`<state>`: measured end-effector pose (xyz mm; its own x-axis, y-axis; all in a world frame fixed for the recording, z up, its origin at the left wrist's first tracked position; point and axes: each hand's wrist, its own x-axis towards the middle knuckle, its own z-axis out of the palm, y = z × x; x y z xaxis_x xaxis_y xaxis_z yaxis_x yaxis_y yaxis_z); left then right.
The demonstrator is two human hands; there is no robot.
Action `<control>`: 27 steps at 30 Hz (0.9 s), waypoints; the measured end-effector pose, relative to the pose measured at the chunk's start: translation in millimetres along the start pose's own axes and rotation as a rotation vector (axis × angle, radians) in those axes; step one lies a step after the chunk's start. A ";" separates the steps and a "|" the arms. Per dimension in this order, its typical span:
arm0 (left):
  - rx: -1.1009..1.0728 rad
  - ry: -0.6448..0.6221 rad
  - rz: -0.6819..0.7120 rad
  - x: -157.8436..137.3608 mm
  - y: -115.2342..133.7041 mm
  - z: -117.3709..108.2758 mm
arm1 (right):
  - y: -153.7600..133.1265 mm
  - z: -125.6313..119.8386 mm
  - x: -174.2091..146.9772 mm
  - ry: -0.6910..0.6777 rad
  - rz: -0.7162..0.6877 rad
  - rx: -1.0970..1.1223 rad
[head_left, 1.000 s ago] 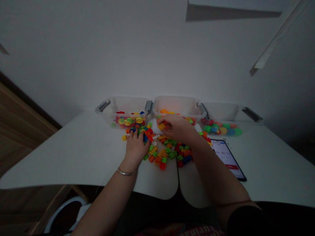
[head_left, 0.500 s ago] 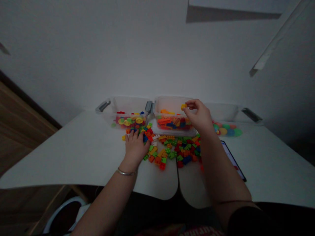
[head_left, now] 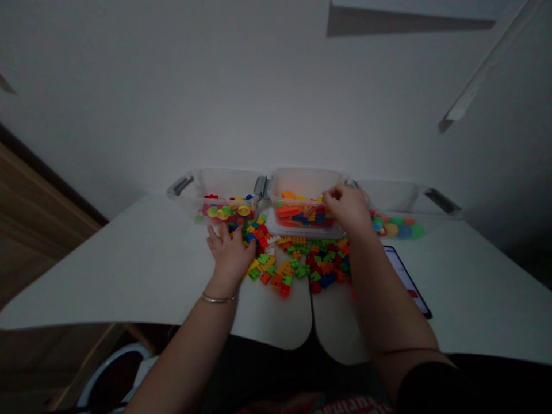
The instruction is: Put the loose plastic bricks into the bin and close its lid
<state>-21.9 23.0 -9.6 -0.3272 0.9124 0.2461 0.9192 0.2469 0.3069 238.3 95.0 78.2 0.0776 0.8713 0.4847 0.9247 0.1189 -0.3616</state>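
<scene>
My left hand (head_left: 230, 254) is open, its fingers spread over the left end of a pile of toy building bricks (head_left: 284, 268) in red, orange, yellow, green and blue. My right hand (head_left: 350, 208) is at the right front rim of the middle clear plastic box (head_left: 308, 175). Its thumb and fingers are curled together; whether a brick is between them is hidden. Inside that box lie orange, red, blue and yellow bricks (head_left: 293, 213). The box stands on a whitish lid (head_left: 280, 231).
A clear box (head_left: 226, 178) at the left holds round, colourful pieces (head_left: 224, 213). Another clear box (head_left: 392, 195) at the right contains coloured discs (head_left: 394, 227). A phone (head_left: 407, 279) lies right of my right forearm. The wall (head_left: 259, 86) rises behind the boxes.
My right hand has lowered to the middle box's rim, and the yellow brick it pinched no longer shows in its fingers. My left hand has shifted slightly left, fingers spreading.
</scene>
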 end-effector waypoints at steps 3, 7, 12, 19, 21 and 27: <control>-0.003 -0.042 -0.043 1.6 -0.8 1.6 | 0.0 -0.6 -0.4 -0.019 0.000 -0.031; -0.009 -0.106 -0.079 2.2 0.8 -1.5 | -2.2 -4.8 -2.3 -0.014 -0.013 -0.060; 0.003 -0.120 -0.079 0.9 2.3 -6.0 | -13.7 -20.2 -9.2 0.072 -0.144 0.006; 0.013 -0.018 0.018 0.7 -1.3 1.6 | -45.6 -29.5 -26.8 -0.059 -0.379 0.155; -0.026 -0.024 0.037 1.7 -3.3 6.3 | -52.1 -24.6 -30.7 -0.123 -0.423 0.146; -0.062 -0.027 0.056 3.7 -5.2 9.7 | -63.8 -5.6 -42.1 -0.305 -0.500 0.088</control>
<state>-25.7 28.3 -19.2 -0.2686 0.9328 0.2402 0.9202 0.1748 0.3502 178.1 48.0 85.3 -0.4825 0.7951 0.3673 0.7858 0.5782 -0.2195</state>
